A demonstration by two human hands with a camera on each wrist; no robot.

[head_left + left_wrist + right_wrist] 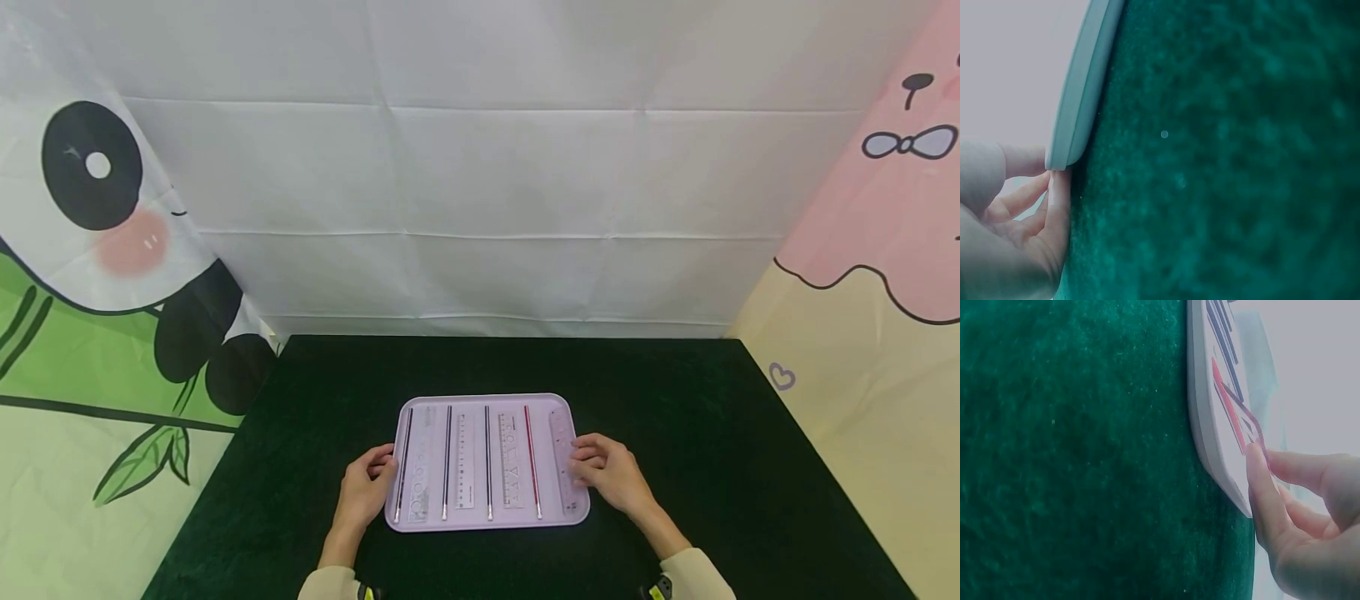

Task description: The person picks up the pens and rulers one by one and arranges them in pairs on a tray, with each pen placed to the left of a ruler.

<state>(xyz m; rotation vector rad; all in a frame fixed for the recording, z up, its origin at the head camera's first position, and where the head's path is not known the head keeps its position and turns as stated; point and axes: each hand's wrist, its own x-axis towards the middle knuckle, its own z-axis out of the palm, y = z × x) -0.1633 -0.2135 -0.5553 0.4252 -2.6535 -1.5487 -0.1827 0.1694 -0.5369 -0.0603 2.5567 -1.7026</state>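
Observation:
A pale lilac tray [517, 526] lies on the dark green tabletop. My left hand [365, 490] holds its left edge; in the left wrist view the thumb is at the upper side of the tray wall [1079, 94] and the fingertips are at its lower edge. At the opposite end, my right hand [609, 473] pinches a translucent pinkish ruler [562, 450] between thumb and fingers. In the right wrist view this ruler [1257, 425] stands tilted up from the tray. Left of it lies a red pencil [532, 462].
Three dark pencils, one of them in the middle [488, 462], alternate with a clear stencil ruler [422, 467], a straight ruler [465, 462] and another stencil ruler [511, 462]. A white cloth [510, 183] hangs behind the green table [660, 392], with printed cartoon cloth on both sides.

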